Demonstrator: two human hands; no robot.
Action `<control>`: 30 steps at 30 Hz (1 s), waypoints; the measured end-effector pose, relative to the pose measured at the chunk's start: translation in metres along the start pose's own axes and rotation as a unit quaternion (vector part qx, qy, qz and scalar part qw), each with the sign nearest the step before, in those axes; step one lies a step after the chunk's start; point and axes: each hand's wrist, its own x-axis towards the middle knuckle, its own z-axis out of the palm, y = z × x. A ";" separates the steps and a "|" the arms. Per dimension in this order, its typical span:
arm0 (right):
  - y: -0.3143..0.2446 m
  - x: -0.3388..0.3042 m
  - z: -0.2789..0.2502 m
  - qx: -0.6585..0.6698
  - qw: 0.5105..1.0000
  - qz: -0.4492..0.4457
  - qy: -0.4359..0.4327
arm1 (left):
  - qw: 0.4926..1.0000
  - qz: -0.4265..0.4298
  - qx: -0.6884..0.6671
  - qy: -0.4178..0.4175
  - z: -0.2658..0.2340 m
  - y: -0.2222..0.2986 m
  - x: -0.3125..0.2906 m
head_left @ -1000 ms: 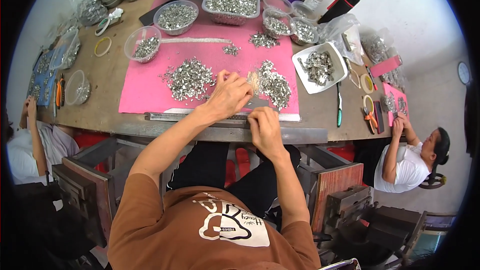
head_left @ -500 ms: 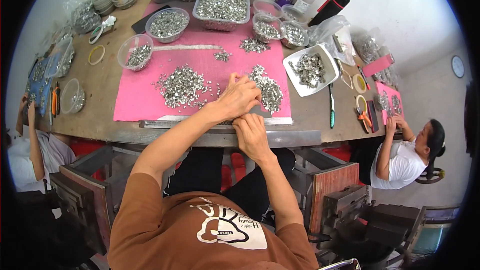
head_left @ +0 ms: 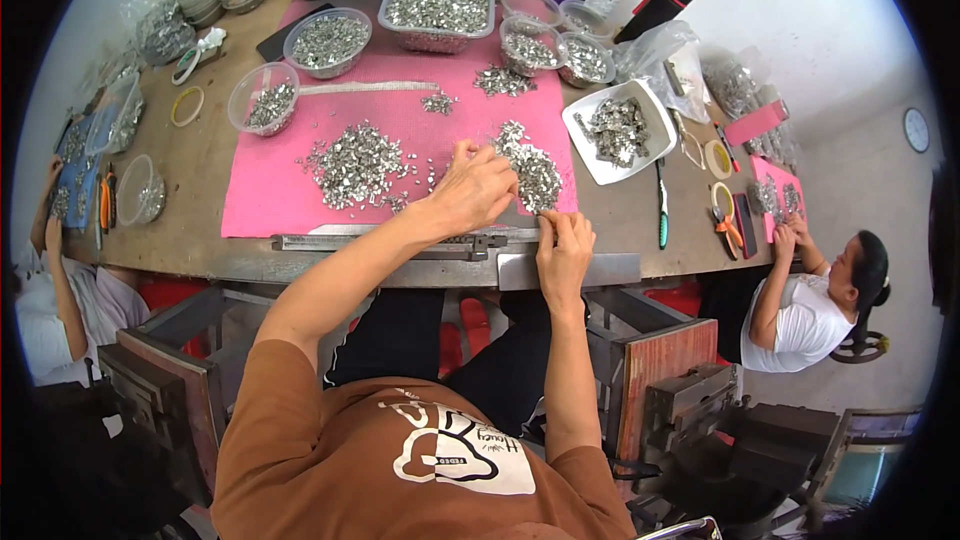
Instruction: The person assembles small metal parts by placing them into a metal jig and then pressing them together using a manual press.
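On the pink mat (head_left: 330,165) lie a left pile of small silvery metal pieces (head_left: 360,168) and a narrower right pile (head_left: 535,175). My left hand (head_left: 478,187) is between them, palm down, its curled fingers against the right pile's left side; whatever they grip is hidden. Fingertips of my right hand (head_left: 566,245) are pinched together at that pile's near edge, on something too small to make out. A long metal rail (head_left: 380,246) with a slot runs along the table's front edge, partly under my left forearm. A flat metal plate (head_left: 610,270) sits below my right hand.
Tubs of metal pieces (head_left: 437,5) stand at the back. A white square dish (head_left: 618,130) holds darker pieces at right, beside a green-tipped brush (head_left: 662,215) and orange-handled pliers (head_left: 727,227). Co-workers sit at the right (head_left: 805,315) and left (head_left: 60,320).
My right hand has moved right and up from the rail to the near edge of the right pile, uncovering part of the rail. My left hand stays nearly in place. The view shifted slightly.
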 end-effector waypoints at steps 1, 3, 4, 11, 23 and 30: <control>0.001 0.000 0.001 -0.019 1.000 -0.004 0.002 | 0.999 -0.010 -0.016 0.028 -0.007 0.002 -0.006; 0.003 0.000 0.001 -0.031 0.999 -0.008 0.001 | 0.999 -0.033 -0.029 0.031 -0.029 0.010 -0.023; 0.002 0.000 0.000 -0.048 0.999 -0.022 -0.002 | 0.997 -0.052 -0.045 0.035 -0.037 0.013 -0.034; 0.003 0.006 -0.011 -0.094 0.992 -0.081 -0.032 | 0.993 -0.085 -0.071 0.032 -0.055 0.026 -0.086; -0.067 -0.009 0.015 0.151 0.978 -0.125 -0.068 | 0.995 -0.072 -0.066 0.031 -0.056 0.025 -0.094; -0.071 -0.011 0.022 0.127 0.976 -0.162 -0.068 | 0.988 -0.104 -0.059 0.101 -0.046 0.030 -0.100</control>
